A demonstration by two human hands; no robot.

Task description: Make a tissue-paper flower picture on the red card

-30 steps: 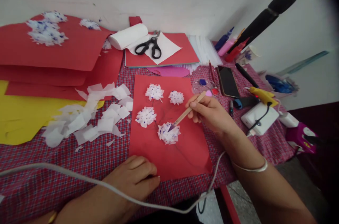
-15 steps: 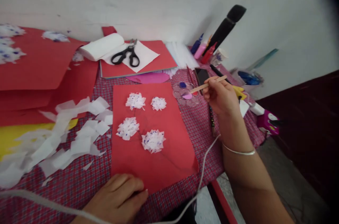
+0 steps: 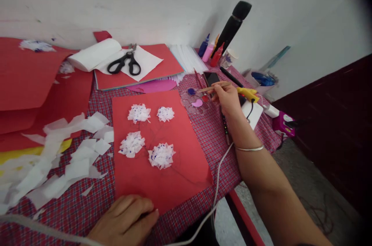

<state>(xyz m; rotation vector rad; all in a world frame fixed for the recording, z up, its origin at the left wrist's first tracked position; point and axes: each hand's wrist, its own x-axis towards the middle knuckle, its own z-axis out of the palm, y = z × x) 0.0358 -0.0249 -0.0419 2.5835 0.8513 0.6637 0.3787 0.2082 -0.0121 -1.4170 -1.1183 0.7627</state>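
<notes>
A red paper sheet [image 3: 180, 149] lies on the checked tablecloth with several white tissue flowers [image 3: 161, 155] dotted blue. My right hand [image 3: 228, 99] pinches a wooden-handled paintbrush [image 3: 214, 87] and holds its tip over a clear paint palette [image 3: 195, 102] with blue, pink and red paint. My left hand [image 3: 128, 219] rests flat with fingers stretched out on the near edge of the red sheet, holding nothing.
White paper scraps [image 3: 61, 160] are strewn at left over red and yellow sheets. Black scissors [image 3: 124, 64] lie on white paper at the back. Paint bottles [image 3: 209, 50], a phone [image 3: 211, 78], a yellow glue gun [image 3: 247, 93] and a white cable [image 3: 216, 184] crowd the right side.
My right hand has carried the brush from the lowest tissue flower up and right to the paint palette. The view has swung right. My left hand has stayed on the sheet.
</notes>
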